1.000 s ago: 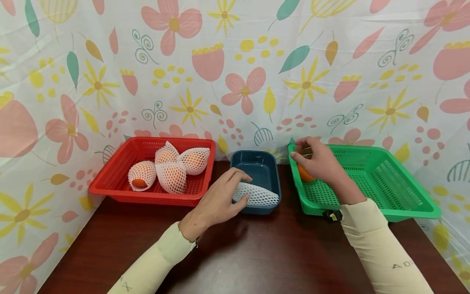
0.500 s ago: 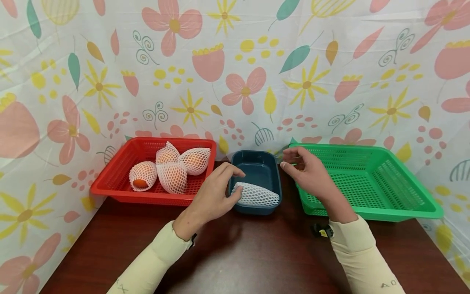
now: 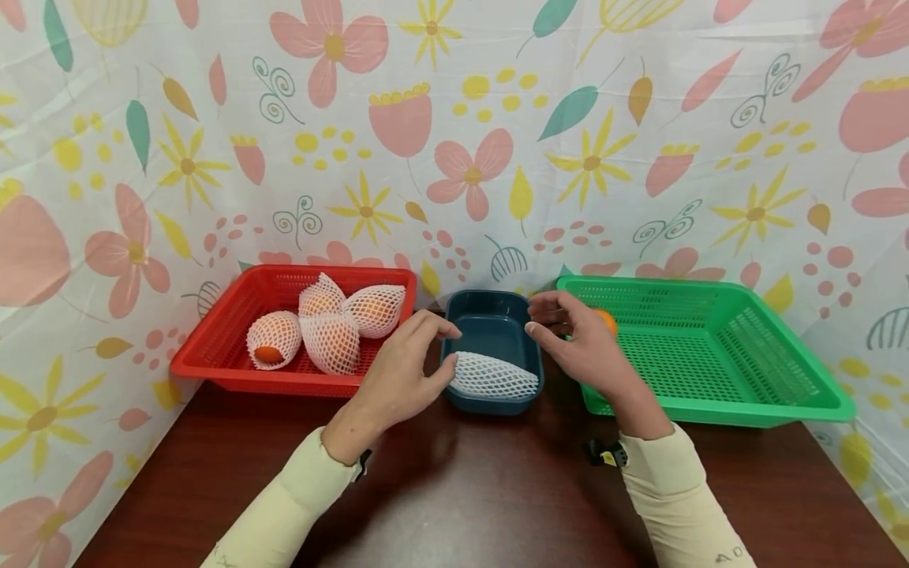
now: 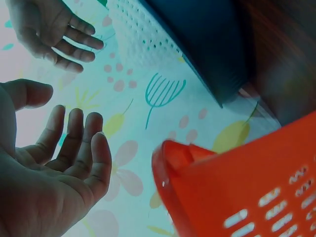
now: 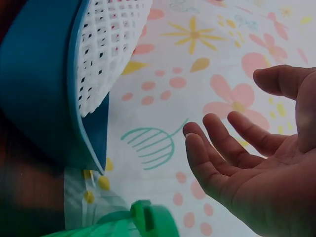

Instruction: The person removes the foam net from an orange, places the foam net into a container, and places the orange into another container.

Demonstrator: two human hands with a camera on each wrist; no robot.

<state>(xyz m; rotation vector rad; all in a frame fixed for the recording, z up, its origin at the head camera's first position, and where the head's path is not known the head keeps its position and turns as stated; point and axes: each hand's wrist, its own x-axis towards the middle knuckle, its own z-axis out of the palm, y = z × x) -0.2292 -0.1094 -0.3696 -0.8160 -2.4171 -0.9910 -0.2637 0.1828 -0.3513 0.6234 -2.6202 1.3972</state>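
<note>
My left hand point(image 3: 401, 371) hovers between the red basket point(image 3: 213, 371) and the blue tray point(image 3: 490, 406), fingers loosely bent and holding nothing. Over the tray's right rim is my right hand point(image 3: 585, 343), its fingers relaxed and apart with nothing between them. A white foam net sleeve point(image 3: 493, 377) lies across the near part of the tray, below and between the hands. Behind the right hand, an orange fruit point(image 3: 606, 320) shows partly in the left end of the green basket point(image 3: 717, 414). Both wrist views show bare palms and no object in the fingers.
Several orange fruits in white foam nets point(image 3: 331, 343) sit together in the red basket; one net leaves part of its fruit point(image 3: 268, 353) bare. All three containers stand on a dark wooden table point(image 3: 490, 497) against a flower-printed cloth point(image 3: 469, 118).
My right hand has drawn away from the orange fruit and the green basket, moving left to the blue tray. My left hand has shifted slightly left and back from the foam net sleeve.
</note>
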